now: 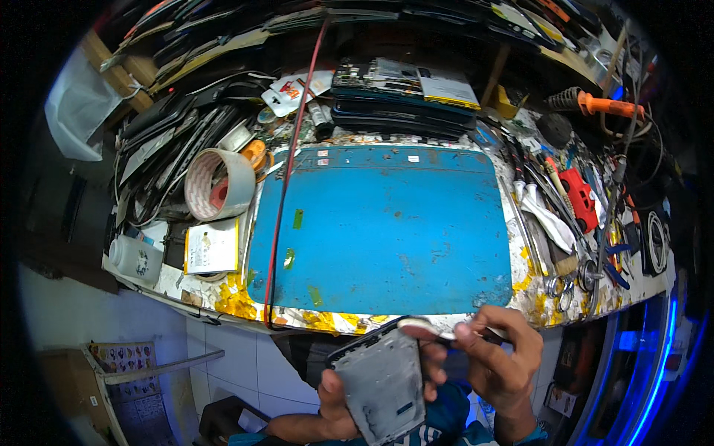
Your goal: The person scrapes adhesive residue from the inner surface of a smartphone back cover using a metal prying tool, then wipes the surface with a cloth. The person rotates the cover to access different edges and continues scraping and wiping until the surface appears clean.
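My left hand (333, 412) is wrapped round a phone's bare frame (383, 383), a grey plate with a dark rim, held tilted below the table's front edge. The thumb lies along its left side, and fingertips show beyond its right side. My right hand (506, 357) pinches a small flat piece with a white rim and a brownish face (419, 328). That piece is at the frame's upper right corner; whether the two touch I cannot tell, nor can I make out its kind.
A blue work mat (387, 230) covers the table's middle, crossed at its left by a red cable (294, 149). A tape roll (219, 184) and a white battery (211, 247) lie left. Stacked phone parts (405, 104) stand behind. Pliers (616, 264) and a soldering iron (606, 106) are right.
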`<state>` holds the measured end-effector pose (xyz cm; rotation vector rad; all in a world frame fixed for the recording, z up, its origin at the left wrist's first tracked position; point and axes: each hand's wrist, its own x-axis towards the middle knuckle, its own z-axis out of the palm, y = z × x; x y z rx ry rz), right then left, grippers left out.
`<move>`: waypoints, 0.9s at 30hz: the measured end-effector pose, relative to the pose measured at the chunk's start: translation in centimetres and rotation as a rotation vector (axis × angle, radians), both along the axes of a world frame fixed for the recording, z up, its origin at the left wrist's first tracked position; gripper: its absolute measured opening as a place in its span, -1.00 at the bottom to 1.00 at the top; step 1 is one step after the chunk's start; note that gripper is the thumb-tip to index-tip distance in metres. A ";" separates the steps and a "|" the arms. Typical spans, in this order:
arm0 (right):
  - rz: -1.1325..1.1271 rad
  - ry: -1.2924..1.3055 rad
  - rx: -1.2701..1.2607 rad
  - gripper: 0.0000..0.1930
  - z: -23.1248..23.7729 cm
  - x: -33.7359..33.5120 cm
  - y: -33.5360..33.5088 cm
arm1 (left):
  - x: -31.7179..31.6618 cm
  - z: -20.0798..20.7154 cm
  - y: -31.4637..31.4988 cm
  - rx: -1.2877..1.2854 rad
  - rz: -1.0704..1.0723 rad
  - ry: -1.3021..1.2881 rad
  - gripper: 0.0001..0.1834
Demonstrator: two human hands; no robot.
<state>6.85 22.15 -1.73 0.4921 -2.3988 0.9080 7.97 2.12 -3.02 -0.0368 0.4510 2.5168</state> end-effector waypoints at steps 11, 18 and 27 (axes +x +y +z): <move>0.066 0.082 0.129 -0.78 1.6 -1.5 1.6 | -0.3 1.3 -0.1 -0.116 -0.314 -0.110 0.48; -0.115 0.111 0.125 -0.80 2.1 -1.4 1.9 | -0.4 1.8 -0.4 -0.298 -0.346 -0.054 0.50; -0.170 0.153 -0.046 -0.80 2.9 -1.4 2.2 | -0.4 -0.4 -0.9 0.208 -0.215 0.049 0.47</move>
